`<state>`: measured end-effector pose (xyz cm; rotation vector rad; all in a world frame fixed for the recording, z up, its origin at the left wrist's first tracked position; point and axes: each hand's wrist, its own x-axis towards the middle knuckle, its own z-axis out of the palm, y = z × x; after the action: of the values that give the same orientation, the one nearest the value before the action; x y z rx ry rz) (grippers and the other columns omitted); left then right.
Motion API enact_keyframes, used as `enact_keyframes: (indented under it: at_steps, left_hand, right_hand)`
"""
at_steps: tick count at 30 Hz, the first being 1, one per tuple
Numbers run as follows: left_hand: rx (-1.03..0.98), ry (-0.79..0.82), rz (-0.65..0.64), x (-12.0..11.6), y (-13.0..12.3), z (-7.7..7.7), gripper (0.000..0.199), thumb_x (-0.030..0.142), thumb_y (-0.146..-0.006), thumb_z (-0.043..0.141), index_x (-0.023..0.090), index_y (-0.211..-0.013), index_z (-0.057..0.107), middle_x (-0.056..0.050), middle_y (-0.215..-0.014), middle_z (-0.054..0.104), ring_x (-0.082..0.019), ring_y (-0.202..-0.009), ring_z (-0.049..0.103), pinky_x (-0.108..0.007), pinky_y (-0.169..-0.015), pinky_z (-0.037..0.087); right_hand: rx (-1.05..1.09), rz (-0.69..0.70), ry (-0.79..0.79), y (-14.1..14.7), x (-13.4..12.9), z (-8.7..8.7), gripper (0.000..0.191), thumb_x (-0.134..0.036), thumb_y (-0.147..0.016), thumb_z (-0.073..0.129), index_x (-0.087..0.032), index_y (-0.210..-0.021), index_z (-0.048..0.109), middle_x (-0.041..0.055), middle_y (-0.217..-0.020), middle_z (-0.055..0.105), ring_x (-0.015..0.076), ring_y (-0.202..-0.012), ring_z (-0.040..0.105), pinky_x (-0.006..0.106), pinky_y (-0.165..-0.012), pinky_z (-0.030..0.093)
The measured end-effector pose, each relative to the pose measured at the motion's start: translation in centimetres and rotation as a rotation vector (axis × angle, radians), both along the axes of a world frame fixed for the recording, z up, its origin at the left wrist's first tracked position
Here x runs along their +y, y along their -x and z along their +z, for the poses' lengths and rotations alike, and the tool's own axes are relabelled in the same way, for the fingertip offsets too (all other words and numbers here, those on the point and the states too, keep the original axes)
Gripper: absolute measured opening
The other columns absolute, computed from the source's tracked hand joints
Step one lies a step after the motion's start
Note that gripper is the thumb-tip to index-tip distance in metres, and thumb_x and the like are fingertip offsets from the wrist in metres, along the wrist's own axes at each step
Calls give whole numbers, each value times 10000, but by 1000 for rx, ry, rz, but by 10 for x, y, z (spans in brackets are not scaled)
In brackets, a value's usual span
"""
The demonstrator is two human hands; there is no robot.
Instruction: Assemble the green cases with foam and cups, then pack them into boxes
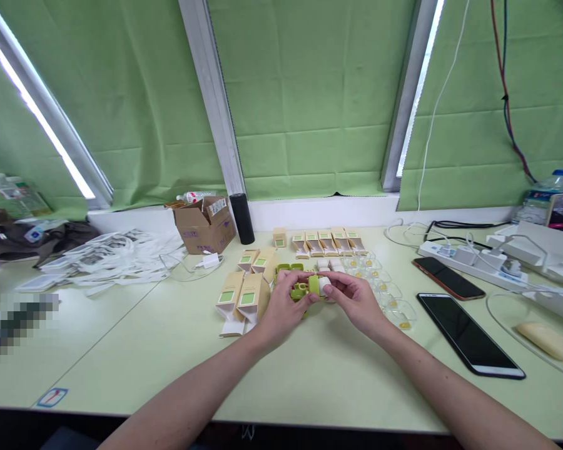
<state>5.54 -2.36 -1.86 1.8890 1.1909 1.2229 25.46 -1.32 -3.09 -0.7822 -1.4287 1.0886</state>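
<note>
Over the middle of the table my left hand point(288, 299) is closed, with thumb and fingers around a small green case point(314, 285). My right hand point(356, 300) pinches a white block-like piece point(324, 283) at the right end of that case. Whether the two parts are joined I cannot tell. Behind my left fingers lie more green cases point(283, 267), partly hidden. Just beyond the right fingers are several small white pieces point(336, 265). Clear plastic pieces with yellow spots point(383, 287) spread to the right of my right hand.
Open cardboard boxes point(251, 299) stand left of my hands, with another row point(327, 240) behind. Farther left are a brown carton point(204, 226), a black cylinder point(242, 219) and white packets point(107, 256). Two phones point(469, 334) and a power strip point(473, 265) lie right.
</note>
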Motion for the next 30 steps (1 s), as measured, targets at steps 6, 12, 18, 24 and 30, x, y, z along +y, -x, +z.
enact_keyframes:
  at_steps: [6,12,18,24,30]
  left_hand:
    - [126,-200,38,-5,-3,-1,518,470,-873,844,244,-1294,645,-118,-1292,618,-323,-1293,539,-503,-1107,499]
    - [110,-234,4,-7,-9,-6,525,323,-934,780,257,-1403,553,-131,-1396,605,-312,-1323,590,-493,-1133,493]
    - [134,-258,12,-8,-9,-8,433,343,-1009,684,236,-1412,564,-136,-1376,632,-299,-1319,615,-480,-1143,496]
    - [63,-196,1,-6,-8,-10,540,428,-1002,691,203,-1476,563,-175,-1471,626,-322,-1395,587,-511,-1203,458]
    - [-306,102,-217,0,-5,-3,687,588,-914,768,177,-1444,620,-175,-1398,685,-316,-1327,649,-469,-1157,507]
  right_hand:
    - [36,5,18,2,-1,0,514,-611,-820,849,-199,-1128,829,95,-963,823,221,-799,736,357,-735,640]
    - [56,7,35,5,-1,-2,523,-625,-812,856,-209,-1127,821,77,-903,808,222,-737,739,382,-707,665]
    - [93,45,49,8,-4,-3,499,-619,-842,841,-210,-1125,815,80,-915,819,231,-761,763,418,-794,680]
    - [54,9,19,8,-5,-2,508,-631,-828,847,-190,-1077,810,70,-844,797,209,-709,724,378,-732,656]
    - [-131,-97,-233,3,-8,1,373,-485,-921,794,-218,-1180,764,96,-1034,761,212,-811,720,372,-761,651]
